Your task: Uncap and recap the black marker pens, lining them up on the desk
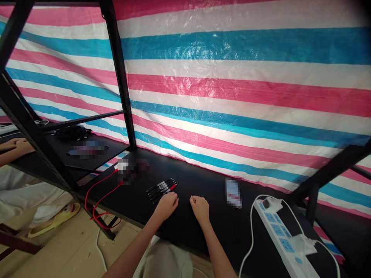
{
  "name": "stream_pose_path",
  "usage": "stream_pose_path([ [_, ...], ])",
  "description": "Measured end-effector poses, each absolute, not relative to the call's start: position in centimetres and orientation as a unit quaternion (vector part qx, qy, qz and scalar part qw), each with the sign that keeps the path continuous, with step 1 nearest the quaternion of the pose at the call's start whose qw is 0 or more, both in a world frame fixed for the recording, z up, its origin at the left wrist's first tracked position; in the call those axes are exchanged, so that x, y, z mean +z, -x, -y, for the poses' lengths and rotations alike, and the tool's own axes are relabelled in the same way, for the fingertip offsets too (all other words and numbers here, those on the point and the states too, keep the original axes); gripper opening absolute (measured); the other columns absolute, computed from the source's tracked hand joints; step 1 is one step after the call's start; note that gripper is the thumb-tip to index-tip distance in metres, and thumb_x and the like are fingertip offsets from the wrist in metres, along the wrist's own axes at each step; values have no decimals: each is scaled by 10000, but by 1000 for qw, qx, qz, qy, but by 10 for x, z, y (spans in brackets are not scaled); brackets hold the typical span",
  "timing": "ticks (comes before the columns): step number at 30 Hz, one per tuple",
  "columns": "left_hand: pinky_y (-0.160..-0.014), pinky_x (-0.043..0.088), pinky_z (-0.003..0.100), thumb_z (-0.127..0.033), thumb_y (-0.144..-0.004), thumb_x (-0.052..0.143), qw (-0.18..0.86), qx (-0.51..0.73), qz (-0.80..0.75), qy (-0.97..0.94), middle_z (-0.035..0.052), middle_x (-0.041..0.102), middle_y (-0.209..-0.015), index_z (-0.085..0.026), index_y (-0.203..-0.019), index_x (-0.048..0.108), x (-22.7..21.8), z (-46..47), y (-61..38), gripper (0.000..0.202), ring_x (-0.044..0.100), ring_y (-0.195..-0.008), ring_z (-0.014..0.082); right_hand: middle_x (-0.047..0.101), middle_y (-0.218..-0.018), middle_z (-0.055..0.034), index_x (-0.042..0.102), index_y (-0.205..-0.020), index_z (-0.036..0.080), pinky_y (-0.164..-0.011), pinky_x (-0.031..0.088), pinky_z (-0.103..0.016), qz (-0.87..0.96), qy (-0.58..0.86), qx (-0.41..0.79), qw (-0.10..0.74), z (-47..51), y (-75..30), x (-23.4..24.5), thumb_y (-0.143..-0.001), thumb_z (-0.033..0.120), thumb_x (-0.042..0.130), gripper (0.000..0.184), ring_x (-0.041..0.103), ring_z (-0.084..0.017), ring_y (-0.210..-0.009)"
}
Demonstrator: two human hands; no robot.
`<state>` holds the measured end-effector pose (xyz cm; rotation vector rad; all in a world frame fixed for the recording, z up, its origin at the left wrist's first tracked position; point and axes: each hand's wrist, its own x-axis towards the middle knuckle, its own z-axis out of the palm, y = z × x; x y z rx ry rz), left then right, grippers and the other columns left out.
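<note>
My left hand (166, 206) rests on the black tabletop (185, 175), its fingers curled into a loose fist with nothing visible in it. Just beyond it lies a row of several black pens (159, 188), side by side and slanted; a red part (173, 187) shows at the near end of the row. To the right, my right hand (200, 208) is also closed in a fist on the tabletop, apart from the left one. No object shows in its fingers.
A white power strip (276, 227) with plugs and white cables lies at right. A blurred packet (233, 193) sits beyond my right hand. Red cables (97, 200) hang over the left edge beside a black metal frame (117, 61). Another person's hands (17, 146) rest far left.
</note>
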<state>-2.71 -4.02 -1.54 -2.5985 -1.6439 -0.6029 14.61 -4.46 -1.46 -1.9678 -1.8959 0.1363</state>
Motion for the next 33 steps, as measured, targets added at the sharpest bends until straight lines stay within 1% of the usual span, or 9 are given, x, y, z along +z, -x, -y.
stream_pose_path([
  [10, -664, 358, 255, -204, -854, 331, 1, -183, 533, 826, 21, 535, -750, -178, -706, 467, -12, 42, 26, 202, 502, -720, 134, 577, -572, -2, 566, -551, 192, -505, 197, -233, 679, 709, 36, 188, 45, -145, -13, -863, 357, 365, 406, 480, -98, -517],
  [22, -655, 351, 259, -212, -852, 329, 8, -190, 530, 826, 17, 527, -722, -182, -688, 453, -13, 42, 26, 208, 498, -703, 137, 556, -555, 1, 549, -540, 191, -499, 164, -245, 678, 705, 33, 206, 45, -145, -16, -862, 359, 358, 410, 445, -93, -495],
  [33, -667, 357, 259, -211, -850, 334, 17, -191, 532, 825, 15, 534, -737, -184, -698, 463, -15, 42, 27, 201, 500, -719, 137, 546, -552, 3, 522, -530, 184, -504, 166, -237, 676, 701, 35, 223, 45, -146, -17, -861, 354, 356, 407, 443, -90, -509],
])
